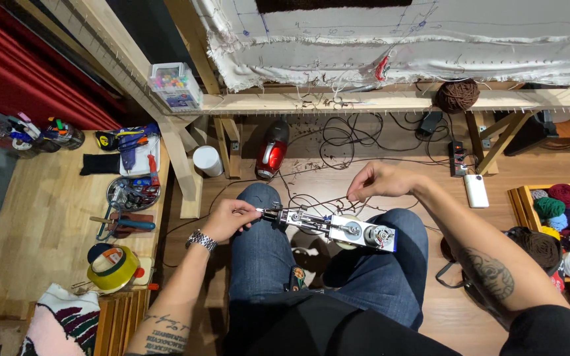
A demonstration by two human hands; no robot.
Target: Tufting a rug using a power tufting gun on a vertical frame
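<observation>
Metal tufting gun (328, 227), silver and white with a round motor end and a blue edge, lying across the seated person's denim-clad knees. Left hand (229, 219): fingers pinched on the gun's needle tip. Right hand (379, 180): fingers closed on a thin dark yarn strand (311, 206) above the gun; yarn balls (565, 221) in a wooden crate well apart.

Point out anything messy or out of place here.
Dark yarn scraps litter the wooden beam, and loose cables tangle on the floor beneath it. The frame cloth's lower edge is frayed.
</observation>
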